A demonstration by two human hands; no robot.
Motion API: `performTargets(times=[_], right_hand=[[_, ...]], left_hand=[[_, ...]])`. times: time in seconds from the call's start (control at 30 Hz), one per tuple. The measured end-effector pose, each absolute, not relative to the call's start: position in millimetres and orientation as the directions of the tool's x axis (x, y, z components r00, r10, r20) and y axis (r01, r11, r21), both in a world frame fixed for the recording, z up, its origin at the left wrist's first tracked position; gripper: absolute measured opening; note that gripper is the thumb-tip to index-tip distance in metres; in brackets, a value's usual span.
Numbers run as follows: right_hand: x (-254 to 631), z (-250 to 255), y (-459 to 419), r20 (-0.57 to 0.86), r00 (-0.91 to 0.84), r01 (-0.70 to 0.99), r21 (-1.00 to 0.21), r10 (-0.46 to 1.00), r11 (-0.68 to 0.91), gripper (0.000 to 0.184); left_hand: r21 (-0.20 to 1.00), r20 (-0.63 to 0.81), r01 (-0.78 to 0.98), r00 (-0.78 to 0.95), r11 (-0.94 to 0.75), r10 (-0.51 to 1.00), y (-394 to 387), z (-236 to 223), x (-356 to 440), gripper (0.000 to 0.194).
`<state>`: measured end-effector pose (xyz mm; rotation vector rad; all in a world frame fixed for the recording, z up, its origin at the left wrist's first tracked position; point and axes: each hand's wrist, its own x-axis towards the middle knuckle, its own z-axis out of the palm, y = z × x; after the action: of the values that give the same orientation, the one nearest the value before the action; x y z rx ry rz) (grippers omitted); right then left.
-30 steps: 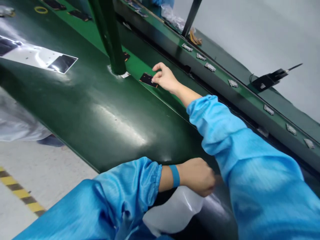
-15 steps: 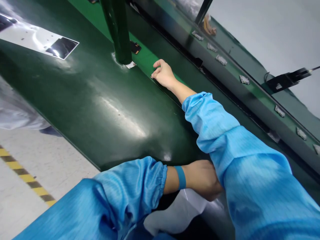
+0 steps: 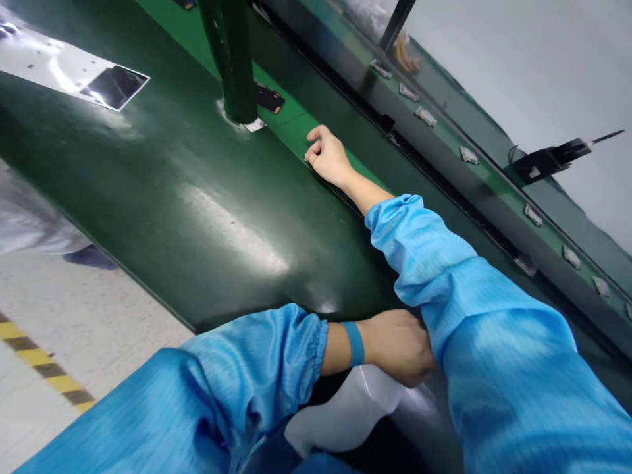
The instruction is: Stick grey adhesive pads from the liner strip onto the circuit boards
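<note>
My right hand (image 3: 328, 157) reaches forward at the edge of the green conveyor belt (image 3: 296, 131). Its fingers are loosely curled and apart, with nothing seen between them. A flat black part with copper-coloured tabs (image 3: 270, 100) lies on the belt beyond the fingertips, partly behind a dark green post (image 3: 232, 72). My left hand (image 3: 401, 343), with a blue band at the wrist, is closed beside my right sleeve. Its fingertips are hidden, so what it holds, if anything, cannot be made out. A whitish translucent sheet (image 3: 340, 421) shows just below it.
The glossy dark green bench (image 3: 197, 224) runs along the belt. A printed sheet (image 3: 64, 62) lies at its far left. Several small metallic parts (image 3: 469, 155) stand in a row on the raised ledge, near a black device (image 3: 548, 161). Yellow-black tape (image 3: 37, 359) marks the floor.
The black part shows more from behind the post, having shifted towards my right hand. The row of metallic parts appears shifted left as the view moved slightly. My left hand stays closed.
</note>
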<state>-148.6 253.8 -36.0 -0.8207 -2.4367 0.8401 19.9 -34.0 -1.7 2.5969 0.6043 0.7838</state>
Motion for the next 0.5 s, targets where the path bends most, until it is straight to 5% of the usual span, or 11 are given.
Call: performTargets(times=[0.5], right_hand=[[-115, -27, 230, 0.215, -0.724, 0.488, -0.513, 0.656, 0.706, 0.035]], left_hand=[[0.435, 0.477, 0.278, 0.736, -0.857, 0.481, -34, 0, 20, 0.022]])
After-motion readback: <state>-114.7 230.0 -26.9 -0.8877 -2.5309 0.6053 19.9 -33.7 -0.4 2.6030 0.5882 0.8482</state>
